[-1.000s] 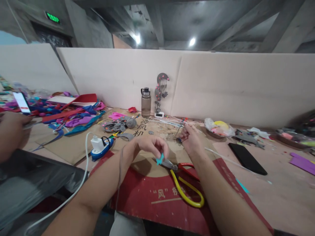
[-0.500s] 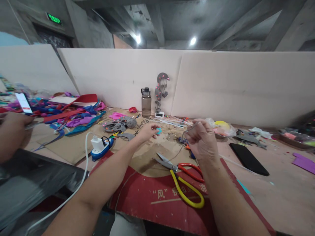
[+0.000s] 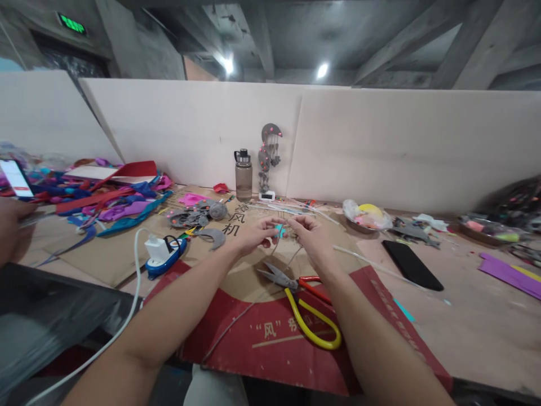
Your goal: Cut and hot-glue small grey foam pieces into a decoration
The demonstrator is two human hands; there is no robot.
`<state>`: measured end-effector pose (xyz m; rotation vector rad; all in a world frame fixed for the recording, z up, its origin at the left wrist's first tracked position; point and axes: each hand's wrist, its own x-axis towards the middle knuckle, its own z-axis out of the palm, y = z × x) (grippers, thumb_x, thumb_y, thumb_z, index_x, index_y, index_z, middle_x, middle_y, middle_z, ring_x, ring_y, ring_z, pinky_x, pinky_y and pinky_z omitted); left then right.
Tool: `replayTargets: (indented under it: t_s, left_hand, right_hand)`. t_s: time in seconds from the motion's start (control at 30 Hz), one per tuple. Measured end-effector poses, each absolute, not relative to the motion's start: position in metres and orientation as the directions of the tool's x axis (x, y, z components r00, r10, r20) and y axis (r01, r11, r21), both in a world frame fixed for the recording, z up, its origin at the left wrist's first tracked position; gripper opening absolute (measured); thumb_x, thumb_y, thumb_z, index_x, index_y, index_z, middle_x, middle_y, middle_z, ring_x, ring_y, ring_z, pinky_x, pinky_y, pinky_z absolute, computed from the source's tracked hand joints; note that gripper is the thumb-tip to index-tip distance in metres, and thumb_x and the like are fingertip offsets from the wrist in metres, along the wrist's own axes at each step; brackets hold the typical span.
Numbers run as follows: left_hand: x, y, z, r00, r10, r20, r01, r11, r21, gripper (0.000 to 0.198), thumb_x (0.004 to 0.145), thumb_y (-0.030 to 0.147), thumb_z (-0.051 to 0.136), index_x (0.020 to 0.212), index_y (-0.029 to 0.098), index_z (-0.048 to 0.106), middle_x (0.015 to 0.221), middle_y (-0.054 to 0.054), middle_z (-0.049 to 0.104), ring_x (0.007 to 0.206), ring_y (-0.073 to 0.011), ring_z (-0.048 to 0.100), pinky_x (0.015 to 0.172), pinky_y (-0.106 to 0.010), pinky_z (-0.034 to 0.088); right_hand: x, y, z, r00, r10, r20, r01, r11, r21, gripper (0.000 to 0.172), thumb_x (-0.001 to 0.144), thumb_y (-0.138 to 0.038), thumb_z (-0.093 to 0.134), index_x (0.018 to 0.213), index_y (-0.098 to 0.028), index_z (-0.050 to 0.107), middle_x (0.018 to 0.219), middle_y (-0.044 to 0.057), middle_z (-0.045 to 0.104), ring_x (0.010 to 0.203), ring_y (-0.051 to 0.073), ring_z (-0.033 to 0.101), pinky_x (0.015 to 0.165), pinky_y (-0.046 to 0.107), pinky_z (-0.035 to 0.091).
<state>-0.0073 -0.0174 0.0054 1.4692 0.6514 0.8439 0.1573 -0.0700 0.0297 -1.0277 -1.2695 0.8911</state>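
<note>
Turquoise felt or foam, too small to tell which, makes up the small turquoise piece (image 3: pixel 279 230) that the left hand (image 3: pixel 252 237) pinches between thumb and forefinger. The right hand (image 3: pixel 313 239) faces it, fingers drawn into a pinch on a thin grey wire (image 3: pixel 292 257) that trails down toward the table.

Half a second ago the hands were apart. The left was stretched forward with the piece, and the right was raised nearer the camera with the wire. A second ago the left held the piece low over the scissors. Now both hands meet above the brown cardboard sheet (image 3: pixel 249 276), fingertips almost touching, with the piece between them. By the look of it, piece and wire have gone from being held separately to being worked together.

Just below the hands, untouched, lie the steel scissors with one yellow and one red handle loop (image 3: pixel 310 324). They lie partly on the red printed cardboard (image 3: pixel 236 344).

Further out:
- a white charger on a blue boat-shaped socket strip (image 3: pixel 163 252)
- a smoky plastic water bottle (image 3: pixel 243 176)
- a grey hanging ornament with pink beads (image 3: pixel 267 151) against the white partition
- a black phone (image 3: pixel 412 264) lying flat on the right
- at the far left, another person's hand (image 3: pixel 9 228) beside a lit phone (image 3: pixel 15 177)
</note>
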Motion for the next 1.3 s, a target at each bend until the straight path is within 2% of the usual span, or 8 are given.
replayTargets:
  t_s: [0.2, 0.33, 0.53, 0.77, 0.97, 1.07, 1.2, 1.3]
  left_hand:
    - [-0.003, -0.025, 0.005, 0.658, 0.752, 0.047, -0.107, 0.031, 0.994, 0.050, 0.077, 0.045, 0.069, 0.118, 0.016, 0.064, 0.096, -0.011, 0.069, 0.060, -0.0067, 0.056, 0.049, -0.017, 0.037]
    - [-0.001, -0.031, 0.008, 0.668, 0.744, 0.025, -0.131, 0.084, 0.988, 0.056, 0.080, 0.058, 0.061, 0.116, 0.016, 0.065, 0.097, -0.013, 0.069, 0.062, -0.0086, 0.058, 0.047, -0.017, 0.035]
    - [0.001, -0.033, 0.005, 0.612, 0.790, 0.037, 0.020, -0.062, 0.998, 0.051, 0.067, 0.037, 0.079, 0.111, 0.014, 0.065, 0.090, -0.009, 0.071, 0.054, -0.0054, 0.051, 0.047, -0.017, 0.034]
    - [-0.005, -0.025, 0.005, 0.599, 0.800, 0.033, 0.122, -0.132, 0.984, 0.047, 0.070, 0.040, 0.074, 0.109, 0.015, 0.067, 0.086, -0.007, 0.072, 0.054, -0.0064, 0.053, 0.046, -0.017, 0.032]
    - [-0.019, -0.011, 0.011, 0.557, 0.821, 0.129, 0.189, -0.276, 0.942, 0.047, 0.071, 0.038, 0.072, 0.111, 0.014, 0.066, 0.083, -0.006, 0.071, 0.054, -0.0073, 0.052, 0.046, -0.018, 0.034]
    - [-0.027, -0.005, 0.015, 0.434, 0.874, 0.220, 0.175, -0.322, 0.931, 0.044, 0.072, 0.036, 0.070, 0.108, 0.013, 0.066, 0.082, -0.006, 0.071, 0.053, -0.0072, 0.052, 0.046, -0.018, 0.034]
    - [-0.033, -0.002, 0.021, 0.288, 0.915, 0.283, 0.166, -0.339, 0.926, 0.042, 0.073, 0.034, 0.067, 0.108, 0.012, 0.064, 0.081, -0.006, 0.070, 0.052, -0.0072, 0.051, 0.046, -0.018, 0.035]
    - [-0.029, -0.007, 0.023, 0.301, 0.900, 0.316, 0.242, -0.392, 0.887, 0.038, 0.075, 0.032, 0.065, 0.107, 0.011, 0.065, 0.079, -0.005, 0.070, 0.053, -0.0078, 0.051, 0.049, -0.019, 0.039]
  right_hand:
    - [0.164, -0.065, 0.029, 0.253, 0.869, 0.425, 0.229, 0.373, -0.899, 0.023, 0.073, -0.041, 0.062, 0.073, -0.018, 0.065, 0.061, -0.002, 0.058, 0.057, 0.012, 0.046, 0.054, 0.024, 0.035]
    - [0.168, -0.063, 0.027, 0.293, 0.847, 0.443, 0.266, 0.373, -0.889, 0.025, 0.074, -0.042, 0.060, 0.075, -0.018, 0.065, 0.058, -0.003, 0.057, 0.055, 0.012, 0.044, 0.055, 0.025, 0.034]
    - [0.170, -0.064, 0.027, 0.313, 0.836, 0.451, 0.306, 0.361, -0.881, 0.024, 0.075, -0.043, 0.059, 0.075, -0.019, 0.064, 0.059, -0.002, 0.056, 0.056, 0.013, 0.044, 0.053, 0.025, 0.033]
    - [0.174, -0.066, 0.034, 0.409, 0.763, 0.500, 0.333, 0.386, -0.860, 0.023, 0.076, -0.039, 0.058, 0.075, -0.018, 0.064, 0.059, -0.003, 0.053, 0.057, 0.012, 0.043, 0.057, 0.025, 0.034]
    - [0.175, -0.070, 0.040, 0.438, 0.737, 0.514, 0.304, 0.417, -0.857, 0.021, 0.076, -0.038, 0.059, 0.073, -0.018, 0.063, 0.060, -0.003, 0.054, 0.058, 0.012, 0.043, 0.060, 0.026, 0.035]
    - [0.174, -0.069, 0.036, 0.372, 0.785, 0.495, 0.341, 0.380, -0.860, 0.021, 0.078, -0.038, 0.057, 0.074, -0.018, 0.063, 0.063, -0.002, 0.057, 0.060, 0.013, 0.048, 0.061, 0.026, 0.037]
    - [0.172, -0.067, 0.027, 0.023, 0.929, 0.368, 0.622, 0.275, -0.733, 0.019, 0.080, -0.028, 0.054, 0.066, -0.018, 0.062, 0.063, 0.002, 0.061, 0.064, 0.017, 0.055, 0.067, 0.031, 0.041]
    - [0.166, -0.068, 0.023, -0.046, 0.894, 0.445, 0.710, 0.343, -0.615, 0.017, 0.082, -0.024, 0.055, 0.088, -0.016, 0.068, 0.093, 0.011, 0.070, 0.092, 0.024, 0.062, 0.088, 0.039, 0.043]
